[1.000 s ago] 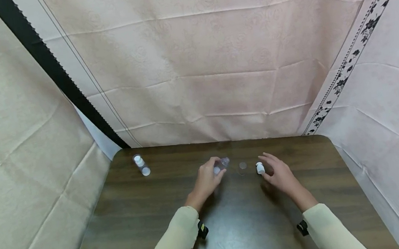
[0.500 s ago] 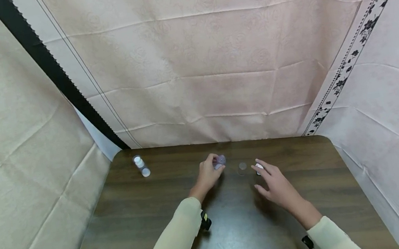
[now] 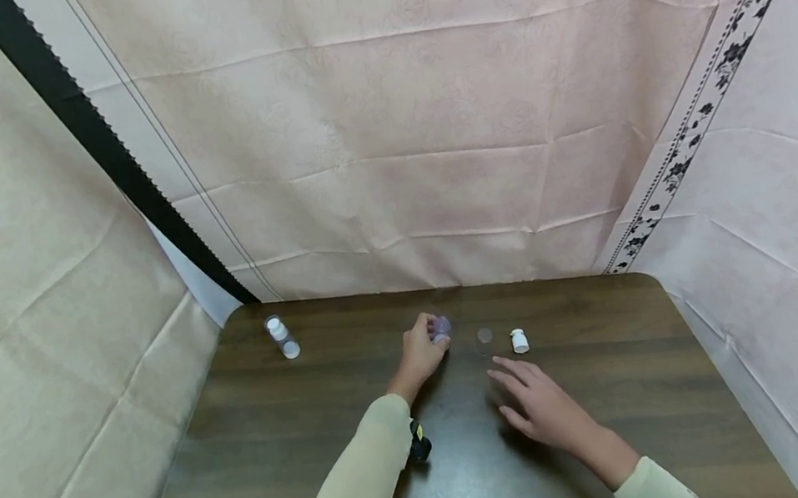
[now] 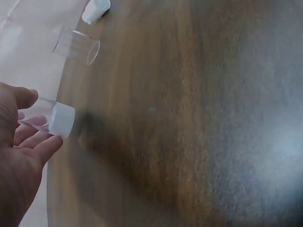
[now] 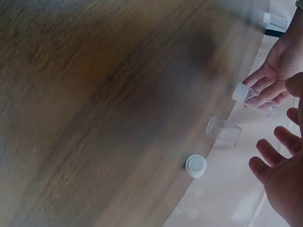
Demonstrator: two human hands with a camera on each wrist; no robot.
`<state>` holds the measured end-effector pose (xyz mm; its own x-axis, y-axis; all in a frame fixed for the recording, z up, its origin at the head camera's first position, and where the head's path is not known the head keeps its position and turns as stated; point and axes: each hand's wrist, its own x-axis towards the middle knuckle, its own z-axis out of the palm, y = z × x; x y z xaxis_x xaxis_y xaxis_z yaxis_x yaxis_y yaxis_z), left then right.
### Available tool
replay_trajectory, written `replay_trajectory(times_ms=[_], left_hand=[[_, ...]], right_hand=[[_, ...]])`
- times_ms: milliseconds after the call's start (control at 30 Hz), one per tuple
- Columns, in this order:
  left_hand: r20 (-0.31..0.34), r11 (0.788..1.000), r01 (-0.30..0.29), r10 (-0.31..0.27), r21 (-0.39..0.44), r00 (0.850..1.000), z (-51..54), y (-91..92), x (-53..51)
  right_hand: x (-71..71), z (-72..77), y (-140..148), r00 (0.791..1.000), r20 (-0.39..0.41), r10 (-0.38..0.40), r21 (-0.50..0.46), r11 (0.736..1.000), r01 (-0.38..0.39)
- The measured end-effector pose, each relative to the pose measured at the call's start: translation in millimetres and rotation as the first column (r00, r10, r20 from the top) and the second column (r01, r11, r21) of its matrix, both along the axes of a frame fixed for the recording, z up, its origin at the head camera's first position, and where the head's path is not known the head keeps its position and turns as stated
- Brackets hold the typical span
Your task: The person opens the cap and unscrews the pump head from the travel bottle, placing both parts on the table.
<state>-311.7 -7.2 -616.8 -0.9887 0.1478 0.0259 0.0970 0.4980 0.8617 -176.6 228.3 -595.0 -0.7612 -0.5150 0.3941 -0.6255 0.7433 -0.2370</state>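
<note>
My left hand (image 3: 424, 352) grips a clear plastic bottle (image 3: 442, 326) between thumb and fingers. In the left wrist view its white cap-like end (image 4: 62, 119) points towards the table. Whether it touches the table I cannot tell. To its right a clear, cup-like cylinder (image 3: 485, 339) stands on the wood, with a small white bottle-shaped piece (image 3: 520, 341) just beyond. My right hand (image 3: 544, 406) hovers nearer to me than these two, fingers spread and loosely bent, holding nothing.
A clear container with white parts (image 3: 282, 337) stands near the far left corner of the dark wooden table (image 3: 302, 430). Pale cloth (image 3: 394, 157) hangs right behind the table's far edge and along both sides.
My right hand has withdrawn from the white piece towards me and slightly left, leaving it standing. The left hand has turned the clear bottle more upright.
</note>
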Motion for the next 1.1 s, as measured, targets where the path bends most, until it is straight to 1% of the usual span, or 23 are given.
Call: replay_trajectory(times_ms=[133, 267, 367, 533, 700, 833, 933, 1033, 1100], left_hand=[[0.014, 1.0, 0.005, -0.005, 0.013, 1.0, -2.7, 2.4, 1.8], [0.011, 1.0, 0.003, -0.003, -0.013, 1.0, -3.6, 3.5, 3.8], [0.005, 1.0, 0.006, -0.006, -0.009, 1.0, -4.0, 3.5, 4.2], [0.0, 1.0, 0.016, -0.016, 0.02, 1.0, -6.6, -0.6, 5.8], [0.001, 1.0, 0.013, -0.013, 0.009, 1.0, -8.3, -11.8, 13.6], [-0.046, 0.999, 0.022, -0.023, -0.032, 0.999, -5.1, -25.1, 21.5], [-0.092, 0.995, 0.027, -0.036, -0.095, 0.995, -1.5, -35.4, 26.6], [-0.132, 0.988, 0.017, -0.038, -0.154, 0.991, 2.3, -44.7, 32.3], [-0.158, 0.985, 0.006, -0.034, -0.174, 0.987, 5.1, -51.1, 36.4]], right_hand=[[1.9, -0.7, -1, 1.0, 0.021, 0.002, -0.005, 1.0, -0.002], [3.3, -0.2, 0, 0.999, 0.042, -0.001, -0.001, 1.0, 0.001], [4.2, 0.0, 1, 0.999, 0.048, 0.0, 0.004, 1.0, 0.0], [3.7, 0.1, 1, 1.0, 0.02, 0.006, 0.01, 1.0, -0.007], [-1.7, 5.3, 1, 1.0, -0.004, 0.007, 0.004, 1.0, -0.007], [-8.8, 12.7, -2, 1.0, -0.025, 0.016, 0.005, 1.0, -0.016], [-13.0, 18.6, -5, 0.999, -0.043, 0.027, 0.007, 1.0, -0.027], [-17.3, 23.8, -10, 0.997, -0.059, 0.04, 0.012, 0.999, -0.04], [-20.3, 28.1, -14, 0.997, -0.064, 0.048, 0.025, 0.999, -0.047]])
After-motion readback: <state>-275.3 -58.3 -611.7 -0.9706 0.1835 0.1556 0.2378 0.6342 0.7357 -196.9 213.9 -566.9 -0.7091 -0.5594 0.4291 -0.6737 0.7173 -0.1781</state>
